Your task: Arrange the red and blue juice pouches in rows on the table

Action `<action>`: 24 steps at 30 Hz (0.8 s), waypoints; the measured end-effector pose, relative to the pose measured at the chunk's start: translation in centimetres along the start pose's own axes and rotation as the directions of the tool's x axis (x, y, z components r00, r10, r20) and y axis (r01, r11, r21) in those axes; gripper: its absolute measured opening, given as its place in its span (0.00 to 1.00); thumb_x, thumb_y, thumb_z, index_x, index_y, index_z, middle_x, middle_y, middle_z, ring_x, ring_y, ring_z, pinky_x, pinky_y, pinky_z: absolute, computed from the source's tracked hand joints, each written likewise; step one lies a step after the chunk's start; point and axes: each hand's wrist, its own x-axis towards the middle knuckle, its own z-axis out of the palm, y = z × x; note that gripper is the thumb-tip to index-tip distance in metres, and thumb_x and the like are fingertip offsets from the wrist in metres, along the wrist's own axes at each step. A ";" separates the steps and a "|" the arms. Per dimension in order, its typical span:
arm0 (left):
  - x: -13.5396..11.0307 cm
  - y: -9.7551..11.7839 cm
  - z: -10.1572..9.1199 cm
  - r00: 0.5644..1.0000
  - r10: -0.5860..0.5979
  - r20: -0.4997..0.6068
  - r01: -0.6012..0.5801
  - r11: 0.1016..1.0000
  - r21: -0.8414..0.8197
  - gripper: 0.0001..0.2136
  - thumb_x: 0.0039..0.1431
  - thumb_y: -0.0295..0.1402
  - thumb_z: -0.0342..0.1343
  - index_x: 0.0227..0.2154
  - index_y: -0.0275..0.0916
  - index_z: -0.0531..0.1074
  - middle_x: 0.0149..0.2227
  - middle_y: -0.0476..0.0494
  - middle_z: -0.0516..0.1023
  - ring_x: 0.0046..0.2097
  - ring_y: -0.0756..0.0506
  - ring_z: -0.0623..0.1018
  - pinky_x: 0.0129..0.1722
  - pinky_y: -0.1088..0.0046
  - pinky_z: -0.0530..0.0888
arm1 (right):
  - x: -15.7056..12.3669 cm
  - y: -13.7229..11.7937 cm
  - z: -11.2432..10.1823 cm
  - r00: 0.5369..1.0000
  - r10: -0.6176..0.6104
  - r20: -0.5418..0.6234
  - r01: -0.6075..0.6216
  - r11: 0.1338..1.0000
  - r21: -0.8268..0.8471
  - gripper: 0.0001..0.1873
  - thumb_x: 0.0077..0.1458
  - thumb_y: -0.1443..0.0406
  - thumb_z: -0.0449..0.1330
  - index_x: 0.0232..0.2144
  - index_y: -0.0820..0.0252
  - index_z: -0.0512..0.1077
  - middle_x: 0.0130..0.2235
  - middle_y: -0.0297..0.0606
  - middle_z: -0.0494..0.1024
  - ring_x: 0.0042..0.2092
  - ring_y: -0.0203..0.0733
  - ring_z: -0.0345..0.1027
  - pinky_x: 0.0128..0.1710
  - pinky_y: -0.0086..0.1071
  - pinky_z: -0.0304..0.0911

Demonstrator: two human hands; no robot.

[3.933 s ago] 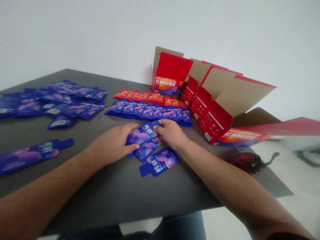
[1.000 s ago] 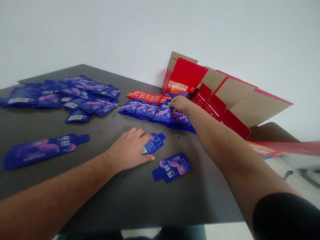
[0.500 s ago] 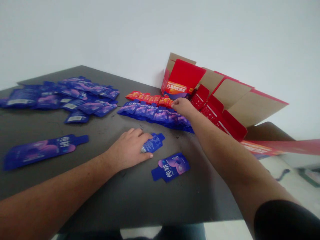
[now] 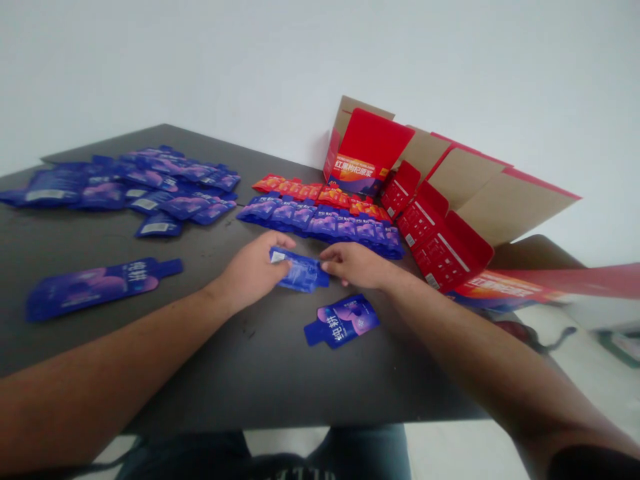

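Note:
Between my two hands is a blue spouted pouch (image 4: 299,272), its back label facing up. My left hand (image 4: 257,267) pinches its left end between thumb and fingers. At its narrow neck end, my right hand (image 4: 353,264) has thumb and fingers closed on the pouch. Just below lies another blue pouch (image 4: 345,321), front up, touched by neither hand. Beyond my hands stands a row of blue pouches (image 4: 325,225) packed side by side, with a row of orange-red pouches (image 4: 300,191) behind it.
A heap of blue pouches (image 4: 165,180) covers the table's far left. One larger blue pouch (image 4: 100,287) lies at left. Red cartons (image 4: 435,227) with raised flaps stand at right against the wall. The dark table (image 4: 240,387) has its front edge near my lap.
My right hand has come back from the pouch rows to the blue pouch. My left hand, earlier flat over that pouch, now holds it lifted at one end.

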 end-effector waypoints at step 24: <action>-2.4 1.6 -0.8 0.629 0.777 0.027 -0.729 0.578 0.367 0.10 0.70 0.27 0.59 0.52 0.41 0.76 0.49 0.40 0.80 0.53 0.39 0.78 0.57 0.57 0.77 | 5.6 -2.9 -4.8 0.967 0.097 -0.235 0.053 0.827 0.560 0.14 0.76 0.67 0.56 0.33 0.55 0.66 0.20 0.25 0.68 0.18 0.31 0.58 0.17 0.22 0.54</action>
